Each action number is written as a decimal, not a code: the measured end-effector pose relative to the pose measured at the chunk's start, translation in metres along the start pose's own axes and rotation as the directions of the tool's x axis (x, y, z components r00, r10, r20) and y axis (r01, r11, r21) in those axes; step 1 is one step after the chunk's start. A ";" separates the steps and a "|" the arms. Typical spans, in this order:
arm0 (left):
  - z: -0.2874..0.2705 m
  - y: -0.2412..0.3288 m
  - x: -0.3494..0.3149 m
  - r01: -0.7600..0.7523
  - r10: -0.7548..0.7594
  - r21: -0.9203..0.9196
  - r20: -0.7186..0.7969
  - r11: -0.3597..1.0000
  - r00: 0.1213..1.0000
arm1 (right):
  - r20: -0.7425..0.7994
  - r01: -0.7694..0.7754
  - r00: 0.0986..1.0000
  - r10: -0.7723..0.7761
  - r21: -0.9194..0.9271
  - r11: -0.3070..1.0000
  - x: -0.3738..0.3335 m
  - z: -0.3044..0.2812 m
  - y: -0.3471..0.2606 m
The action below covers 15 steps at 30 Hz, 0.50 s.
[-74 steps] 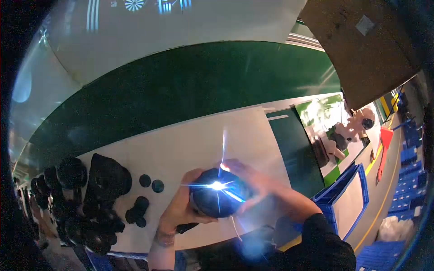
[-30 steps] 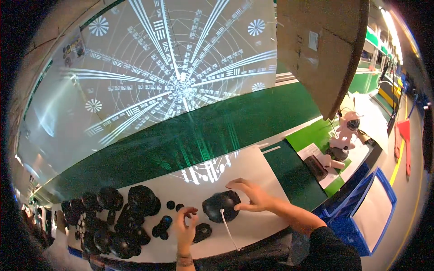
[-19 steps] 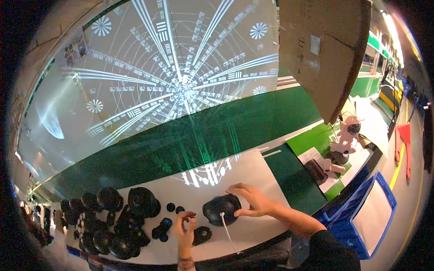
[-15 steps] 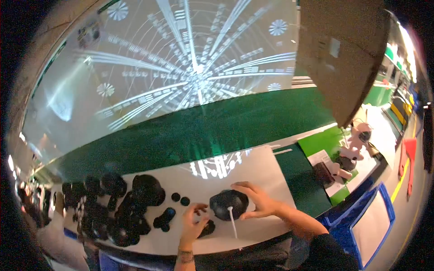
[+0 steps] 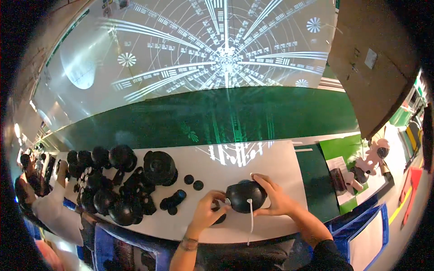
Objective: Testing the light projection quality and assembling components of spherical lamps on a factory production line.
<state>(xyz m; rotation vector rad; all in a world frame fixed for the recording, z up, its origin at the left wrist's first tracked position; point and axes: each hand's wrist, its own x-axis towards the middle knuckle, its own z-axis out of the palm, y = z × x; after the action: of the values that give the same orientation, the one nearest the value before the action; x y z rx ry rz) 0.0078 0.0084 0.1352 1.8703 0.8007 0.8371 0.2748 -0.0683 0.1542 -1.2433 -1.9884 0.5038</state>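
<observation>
A glossy black rounded device (image 5: 239, 193) with a white cable (image 5: 251, 221) plugged into its near side is held over the white tabletop. My right hand (image 5: 276, 198) grips its right side, thumb below and fingers above. At the opposite side, my left hand (image 5: 209, 210) is closed, thumb and fingertips against the device near a small pale spot; the exact contact is hard to make out. Partly hidden beneath that hand lies a small black part (image 5: 220, 219). Two black discs (image 5: 193, 182) and a black cylindrical piece (image 5: 173, 202) lie further left.
Many black round housings (image 5: 106, 198) crowd the table's left. Ahead, a bright line pattern (image 5: 228, 58) shows on a pale wall panel above a green surface (image 5: 181, 122). Cardboard (image 5: 375, 58) hangs at right, above white figurines (image 5: 377, 153). A person (image 5: 58, 207) stands far left.
My left hand has moved from beside the device to its left side. The device now appears turned. The whole view has shifted, and the wall pattern looks sharper.
</observation>
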 end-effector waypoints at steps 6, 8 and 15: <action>-0.004 0.000 0.006 0.098 -0.098 0.010 0.053 0.995 0.994 | -0.022 0.001 1.000 -0.001 -0.018 1.000 0.008 0.000 0.002; -0.009 0.010 0.012 0.094 -0.091 -0.026 0.086 0.995 0.992 | -0.041 0.020 0.999 -0.019 0.015 1.000 0.010 0.000 0.003; -0.006 -0.005 0.008 0.132 -0.117 -0.155 0.103 0.979 0.988 | -0.025 0.011 1.000 -0.011 -0.020 1.000 0.010 0.006 0.005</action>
<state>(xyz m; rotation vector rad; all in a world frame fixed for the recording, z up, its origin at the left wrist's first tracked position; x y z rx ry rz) 0.0067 0.0198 0.1350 1.6858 0.7604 0.7088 0.2704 -0.0574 0.1506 -1.2442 -1.9824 0.4622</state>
